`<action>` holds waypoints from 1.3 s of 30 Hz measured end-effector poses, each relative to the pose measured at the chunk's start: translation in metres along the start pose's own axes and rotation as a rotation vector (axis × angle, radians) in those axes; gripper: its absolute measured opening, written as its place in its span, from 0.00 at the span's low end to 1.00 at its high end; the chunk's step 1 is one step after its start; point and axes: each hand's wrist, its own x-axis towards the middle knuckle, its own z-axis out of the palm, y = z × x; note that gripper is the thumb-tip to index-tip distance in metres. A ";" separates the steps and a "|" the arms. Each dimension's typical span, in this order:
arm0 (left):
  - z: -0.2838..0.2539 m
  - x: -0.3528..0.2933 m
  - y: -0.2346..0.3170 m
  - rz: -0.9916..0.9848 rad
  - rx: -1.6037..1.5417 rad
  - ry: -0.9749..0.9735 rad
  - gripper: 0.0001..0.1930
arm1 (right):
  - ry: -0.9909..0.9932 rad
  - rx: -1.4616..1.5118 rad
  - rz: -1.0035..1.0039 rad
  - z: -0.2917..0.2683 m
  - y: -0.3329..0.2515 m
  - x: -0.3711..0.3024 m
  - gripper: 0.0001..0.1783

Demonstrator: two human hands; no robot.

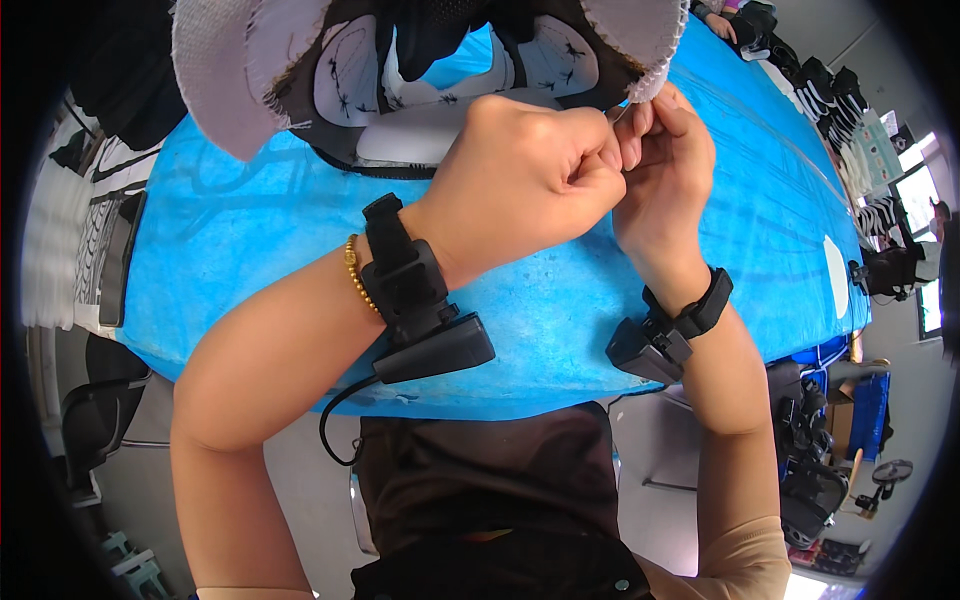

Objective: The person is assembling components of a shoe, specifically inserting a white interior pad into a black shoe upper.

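Note:
Both of my hands meet at the right edge of a sewn fabric piece point(215, 70), at the top of the view. It has pale woven outer flaps, a black inner part, and light padded patches with black cross-like stitches. My left hand point(535, 165) is closed into a fist, back upward, its fingers against those of the other hand. Curled just under the pale flap's corner is my right hand point(665, 175), its fingertips pinched together. A thin, light line near the fingertips may be thread. What the fingers hold is hidden or too small to make out.
A blue cover point(540, 290) lies over the table. Black devices are strapped to both wrists, a cable hanging from the left one. A black chair point(105, 405) stands at left. Another person's hand point(720, 27) shows at the far right, near black and white items point(825, 95).

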 end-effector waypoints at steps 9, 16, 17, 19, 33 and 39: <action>-0.003 0.000 0.001 0.018 0.046 -0.031 0.06 | 0.069 0.065 -0.017 -0.013 0.005 0.011 0.14; -0.002 -0.002 0.001 -0.005 0.058 -0.061 0.06 | 0.106 0.401 0.132 -0.050 -0.004 0.030 0.13; -0.003 -0.002 0.000 -0.001 0.057 -0.061 0.06 | 0.069 0.476 0.159 -0.050 -0.005 0.031 0.12; -0.003 -0.003 0.000 -0.013 0.043 -0.052 0.05 | 0.030 0.547 0.184 -0.048 -0.006 0.031 0.12; 0.001 -0.005 -0.001 -0.023 -0.046 -0.075 0.02 | -0.016 0.673 0.230 -0.039 -0.013 0.027 0.13; 0.002 -0.005 -0.002 -0.042 -0.037 -0.101 0.02 | -0.015 0.620 0.224 -0.036 -0.013 0.026 0.14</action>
